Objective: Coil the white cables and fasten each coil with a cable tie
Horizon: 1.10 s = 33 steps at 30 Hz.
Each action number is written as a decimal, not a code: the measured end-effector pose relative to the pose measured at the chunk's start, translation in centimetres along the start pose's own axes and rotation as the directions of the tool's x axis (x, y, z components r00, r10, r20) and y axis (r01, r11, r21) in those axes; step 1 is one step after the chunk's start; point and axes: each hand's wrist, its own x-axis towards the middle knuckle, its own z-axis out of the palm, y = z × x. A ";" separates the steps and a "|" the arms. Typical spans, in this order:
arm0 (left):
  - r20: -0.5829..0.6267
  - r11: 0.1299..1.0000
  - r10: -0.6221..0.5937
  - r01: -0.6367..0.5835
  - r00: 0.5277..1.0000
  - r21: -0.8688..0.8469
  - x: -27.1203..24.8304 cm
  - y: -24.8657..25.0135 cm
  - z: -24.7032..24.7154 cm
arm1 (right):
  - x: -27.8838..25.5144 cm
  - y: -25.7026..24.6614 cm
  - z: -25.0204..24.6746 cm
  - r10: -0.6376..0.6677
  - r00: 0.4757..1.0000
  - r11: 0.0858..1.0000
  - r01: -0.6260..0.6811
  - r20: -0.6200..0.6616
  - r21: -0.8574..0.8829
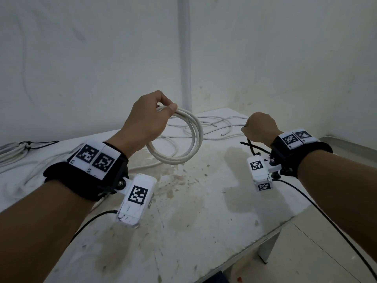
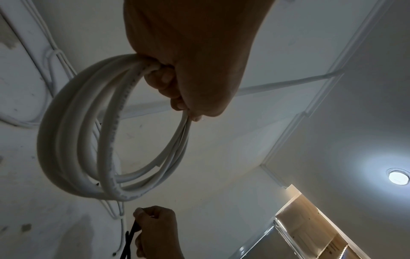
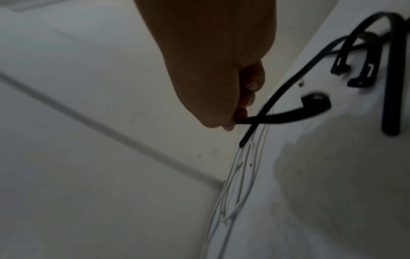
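Note:
My left hand (image 1: 152, 114) grips a coil of white cable (image 1: 193, 137) at its top and holds it in the air above the table; the loops (image 2: 88, 140) hang below the curled fingers (image 2: 164, 80). My right hand (image 1: 260, 127) is at the right, closed around a black cable tie (image 1: 250, 147) that hangs below the fist. In the right wrist view the fingertips (image 3: 241, 112) pinch one end of the cable tie (image 3: 288, 115), and a second black strip crosses it. The right hand (image 2: 155, 231) also shows low in the left wrist view, below the coil.
Loose white cables (image 1: 216, 125) lie tangled at the table's far end. More black cable ties (image 3: 355, 70) lie on the table (image 1: 204, 211) near my right hand. A tied cable bundle (image 1: 12, 152) rests at the far left. The table's right edge drops to a tiled floor (image 1: 326, 252).

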 end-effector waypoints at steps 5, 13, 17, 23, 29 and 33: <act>-0.001 1.000 -0.006 0.006 1.000 -0.010 0.1 0.1 0.2 | -0.8 -0.8 -0.3 -0.102 0.994 0.959 0.086 0.044 0.268; 0.000 1.000 -0.017 0.017 1.000 -0.017 -0.2 0.0 0.0 | -2.2 -3.1 1.2 -0.207 0.955 0.958 0.155 0.212 0.241; -0.008 1.000 -0.021 0.021 1.000 -0.003 -0.4 -0.3 -0.3 | -3.1 -2.8 1.4 -0.024 0.949 0.982 0.081 0.315 -0.171; -0.012 0.999 -0.042 0.042 0.999 -0.020 -0.5 -1.1 -0.8 | -2.6 -4.2 2.1 -0.032 0.911 0.989 0.089 0.411 -0.121; -0.015 0.998 -0.054 0.053 0.998 -0.023 -0.6 -1.9 -1.3 | -2.4 -5.4 2.0 -0.085 0.926 0.995 0.060 0.369 0.079; -0.023 0.998 -0.054 0.054 0.998 -0.029 -0.6 -2.3 -1.4 | -3.0 -5.4 3.0 -0.143 0.865 0.982 0.184 0.481 -0.038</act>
